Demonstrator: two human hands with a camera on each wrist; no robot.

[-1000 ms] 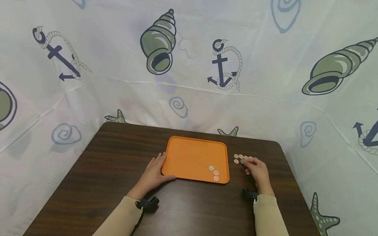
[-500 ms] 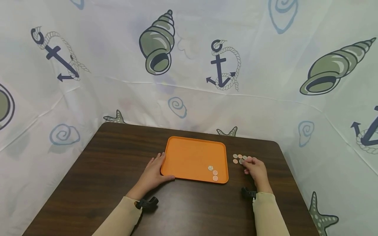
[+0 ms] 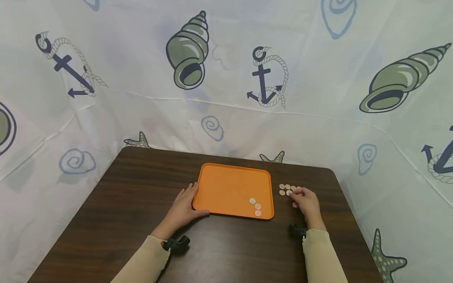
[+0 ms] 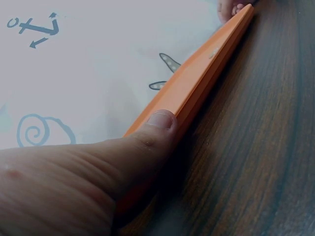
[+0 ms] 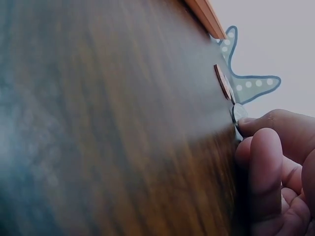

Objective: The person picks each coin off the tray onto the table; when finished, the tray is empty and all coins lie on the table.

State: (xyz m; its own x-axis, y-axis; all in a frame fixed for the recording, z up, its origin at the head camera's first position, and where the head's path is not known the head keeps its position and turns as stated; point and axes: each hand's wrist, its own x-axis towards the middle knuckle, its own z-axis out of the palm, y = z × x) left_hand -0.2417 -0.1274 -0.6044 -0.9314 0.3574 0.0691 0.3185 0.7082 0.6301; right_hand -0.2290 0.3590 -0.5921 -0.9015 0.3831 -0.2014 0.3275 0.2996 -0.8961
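Note:
At the left front corner of an orange tray [image 3: 230, 184] rests my left hand [image 3: 184, 208]. Its fingers lie extended along the left side, and the thumb [image 4: 160, 120] presses on the front rim. Three coins, one silver [image 3: 252, 201] and two copper [image 3: 258, 206], lie in the tray's right front part. To the right of the tray, my right hand [image 3: 307, 202] has curled fingers at the edge of a silver coin [image 5: 239, 113], which looks slightly tilted. A copper coin [image 5: 224, 82] lies just past it. The right fingertips partly hide the coins there.
Several more coins sit in two short rows beside the tray, among them a silver one [image 3: 282, 186] and a copper one [image 3: 282, 193]. The dark wooden table [image 3: 230, 251] backs onto a patterned cloth [image 3: 152, 118]. Both wrists wear black straps [image 3: 175, 243].
The silver coin under my right fingertips looks brighter and a little tilted. My left hand, the tray and the coins in it have stayed in place.

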